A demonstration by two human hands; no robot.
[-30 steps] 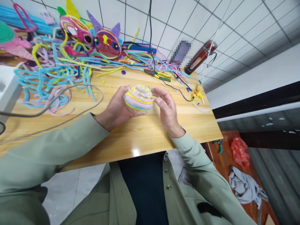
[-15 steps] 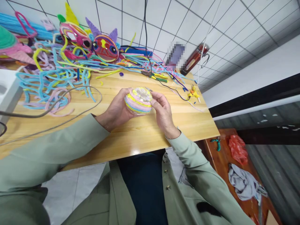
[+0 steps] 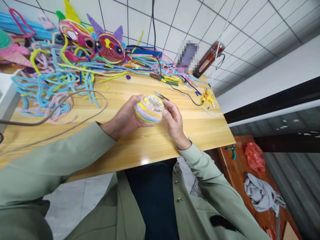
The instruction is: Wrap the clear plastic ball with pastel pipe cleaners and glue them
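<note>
Both hands have hold of a round striped ball [image 3: 149, 111] wrapped in fuzzy pipe cleaners, in bands of pink, yellow and blue. Its upper face shows a greyish, shiny patch that the wrapping leaves bare. My left hand [image 3: 125, 115] is closed around the ball's left side, thumb on top and fingers underneath. With thumb and fingertips together, my right hand [image 3: 173, 120] grips the right edge. Just behind the ball, a thin dark-handled tool [image 3: 162, 96] lies on the wooden table [image 3: 120, 146], its near part hidden.
Tangled pipe cleaners [image 3: 45, 86] cover the back left, with a finished-looking fish-like figure [image 3: 110, 48] among them. Green-handled pliers [image 3: 165, 79], a yellow glue gun [image 3: 207, 99] and a red flask [image 3: 209, 60] are at the back right. A grey cable [image 3: 72, 125] crosses the left side.
The ball has shifted slightly right and down in view, still between both hands. More of the thin tool behind it now shows. The background has shifted a little with the camera.
</note>
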